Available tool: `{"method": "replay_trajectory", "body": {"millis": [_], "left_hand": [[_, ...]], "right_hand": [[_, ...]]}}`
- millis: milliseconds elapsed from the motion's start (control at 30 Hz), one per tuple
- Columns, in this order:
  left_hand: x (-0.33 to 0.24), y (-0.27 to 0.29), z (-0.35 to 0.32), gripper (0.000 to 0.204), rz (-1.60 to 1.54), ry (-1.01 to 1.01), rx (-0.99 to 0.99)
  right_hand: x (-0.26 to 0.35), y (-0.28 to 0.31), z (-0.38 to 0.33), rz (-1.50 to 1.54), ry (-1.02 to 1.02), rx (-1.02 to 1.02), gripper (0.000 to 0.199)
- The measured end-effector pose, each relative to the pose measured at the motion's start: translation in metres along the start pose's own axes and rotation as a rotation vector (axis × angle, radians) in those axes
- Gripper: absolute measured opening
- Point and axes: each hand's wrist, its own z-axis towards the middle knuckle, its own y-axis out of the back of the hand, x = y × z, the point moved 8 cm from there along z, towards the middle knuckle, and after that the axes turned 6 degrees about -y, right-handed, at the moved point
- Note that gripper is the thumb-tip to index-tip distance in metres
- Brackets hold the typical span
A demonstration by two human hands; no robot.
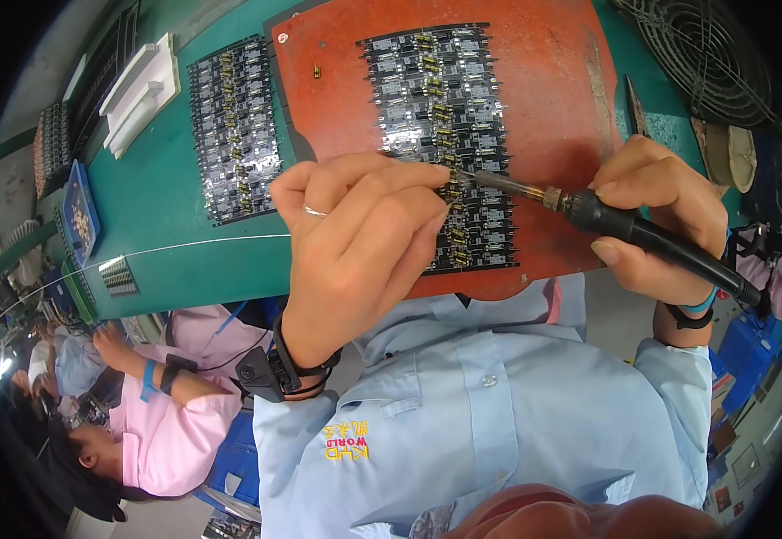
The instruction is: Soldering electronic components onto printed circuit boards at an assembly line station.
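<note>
My right hand (670, 202) is closed round the black handle of a soldering iron (602, 217). Its metal tip points left and meets the lower middle of a black circuit board panel (400, 112), which carries a column of small yellow-and-black parts. My left hand (346, 242) hovers over the panel's left side, fingers pinched on a thin solder wire (202, 242). That wire trails in from the far left, and its end near the iron tip is mostly hidden by my fingertips. Under the panel lies a red mat (548, 90).
A second circuit board panel (229, 117) lies on the green table (157, 207) to the left. Beyond it are a white plastic piece (144, 94) and a blue tray (81, 211). A round metal fan guard (701, 54) stands far right. A co-worker in pink (171, 431) sits at left.
</note>
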Motion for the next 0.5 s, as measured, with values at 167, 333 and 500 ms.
{"method": "replay_trajectory", "body": {"millis": [167, 333, 500], "left_hand": [[0.001, -0.004, 0.002, 0.016, 0.050, -0.002, 0.089], [0.002, -0.006, 0.006, 0.020, 0.101, -0.064, 0.100], [0.002, -0.005, 0.014, 0.018, 0.091, -0.059, 0.110]], "right_hand": [[0.001, -0.002, 0.002, -0.002, 0.003, 0.007, 0.028], [0.006, 0.003, 0.000, -0.034, 0.066, 0.016, 0.028], [0.006, 0.005, -0.003, -0.037, 0.030, 0.008, 0.029]]}}
